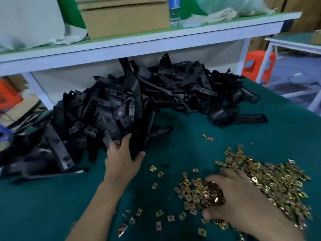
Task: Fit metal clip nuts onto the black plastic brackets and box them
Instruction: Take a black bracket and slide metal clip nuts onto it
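Pickup step. Left hand (122,154) grips a bracket (137,143) at the pile edge just beyond it. Right hand (241,197) curls round clip nuts (211,193) from the heap beneath. Next, probably: single out one nut and align it with the bracket.

Left hand (121,159): fingertips hidden among heaped black plastic brackets (121,105); which piece it grips, indistinguishable. Right hand (243,202): palm hides the gold-coloured metal clip nuts (278,181) it cups. Bracket heap blurred, cropped at left edge. Brown cardboard box (125,20) cropped at top.
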A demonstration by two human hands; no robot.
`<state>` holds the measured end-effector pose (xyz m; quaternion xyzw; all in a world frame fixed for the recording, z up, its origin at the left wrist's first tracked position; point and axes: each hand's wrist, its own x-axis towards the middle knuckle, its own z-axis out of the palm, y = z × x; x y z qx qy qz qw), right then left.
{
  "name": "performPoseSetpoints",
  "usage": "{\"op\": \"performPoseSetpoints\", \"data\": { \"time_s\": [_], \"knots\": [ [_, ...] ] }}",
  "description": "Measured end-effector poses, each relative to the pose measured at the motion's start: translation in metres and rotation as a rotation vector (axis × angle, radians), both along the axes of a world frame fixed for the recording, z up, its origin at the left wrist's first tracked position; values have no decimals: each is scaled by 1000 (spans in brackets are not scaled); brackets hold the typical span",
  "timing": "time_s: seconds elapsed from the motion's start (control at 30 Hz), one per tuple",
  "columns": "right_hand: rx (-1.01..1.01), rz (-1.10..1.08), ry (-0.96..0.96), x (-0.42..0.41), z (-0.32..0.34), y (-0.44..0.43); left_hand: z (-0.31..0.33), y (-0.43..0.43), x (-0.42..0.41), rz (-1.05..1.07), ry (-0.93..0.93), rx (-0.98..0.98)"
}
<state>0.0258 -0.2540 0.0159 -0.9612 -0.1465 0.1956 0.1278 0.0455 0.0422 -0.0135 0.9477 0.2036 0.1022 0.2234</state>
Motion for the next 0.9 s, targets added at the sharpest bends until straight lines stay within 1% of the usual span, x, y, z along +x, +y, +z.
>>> {"op": "performPoseSetpoints", "data": {
  "time_s": [0.07,0.2,0.3,0.37,0.4,0.53,0.6,0.63,0.67,0.7,0.73,0.77,0.83,0.9],
  "knots": [
    [25,15,-11,0,3,0,-4,-3,8,-19,-17,46],
    [152,4,-66,-2,9,-3,-9,-7,21,-6,-103,-2],
    [170,-30,-110,0,11,-3,-10,-8,21,-34,-134,69],
    [176,-54,-105,0,11,-4,-11,-10,17,-31,-168,48],
    [172,-50,-97,-2,11,-4,-12,-10,15,-13,-196,-20],
    [71,-16,-24,-9,9,-7,-9,-6,8,151,-381,-462],
    [106,-46,-14,-10,9,-5,-7,-7,5,259,-461,-605],
    [132,-54,-38,-10,8,-5,-7,-7,4,316,-511,-704],
    [143,-55,-67,-11,7,-5,-6,-7,3,373,-570,-852],
    [152,-63,-84,-10,5,-5,-4,-7,2,436,-615,-1046],
    [167,-80,-96,-9,4,-6,-4,-5,1,498,-633,-1231],
    [182,-99,-104,-8,2,-7,-3,-3,1,541,-616,-1361],
    [206,-131,-122,-6,-2,-10,-1,-1,-1,554,-534,-1512],
    [243,-167,-143,-5,-3,-11,0,-1,-3,546,-521,-1600]
  ]
}}
